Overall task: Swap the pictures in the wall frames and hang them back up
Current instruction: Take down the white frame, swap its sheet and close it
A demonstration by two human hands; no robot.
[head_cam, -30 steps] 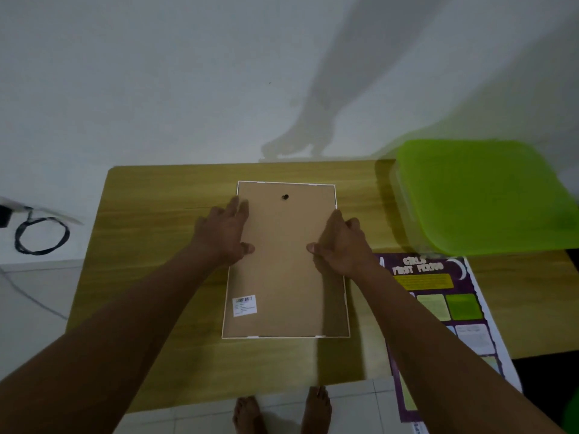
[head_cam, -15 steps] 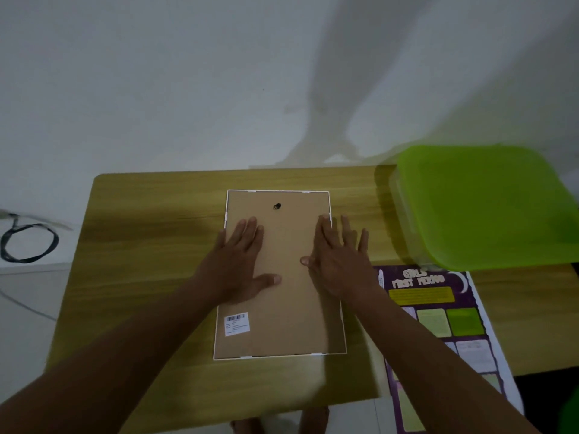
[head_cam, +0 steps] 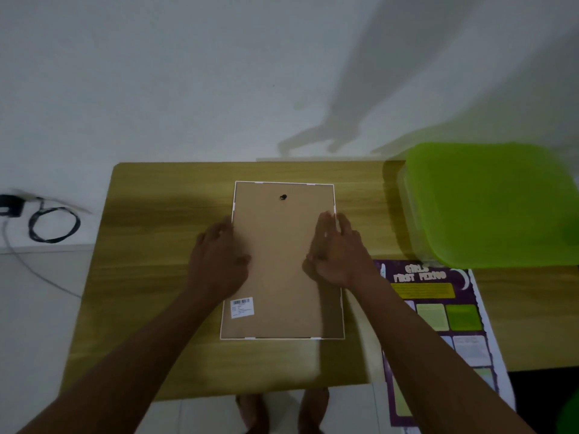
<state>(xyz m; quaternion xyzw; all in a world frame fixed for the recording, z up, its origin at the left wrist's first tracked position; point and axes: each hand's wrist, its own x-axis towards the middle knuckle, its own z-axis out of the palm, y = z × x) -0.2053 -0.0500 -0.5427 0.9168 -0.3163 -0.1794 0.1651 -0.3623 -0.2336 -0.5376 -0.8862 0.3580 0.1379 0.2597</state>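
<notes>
Frame [head_cam: 282,277] lies face down mid-table [head_cam: 150,292], back side up, probably so the back can be worked; right hand [head_cam: 341,258] is flat, fingers straight over the right edge; left hand [head_cam: 216,264] at the left edge, blurred, can't tell if it grips; poster [head_cam: 438,308] just right, overhanging the table; green box [head_cam: 488,202] lidded, contents hidden.

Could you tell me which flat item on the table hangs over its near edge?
The purple poster on the right; its lower end runs past the table, while the face-down frame lies wholly on it.
</notes>
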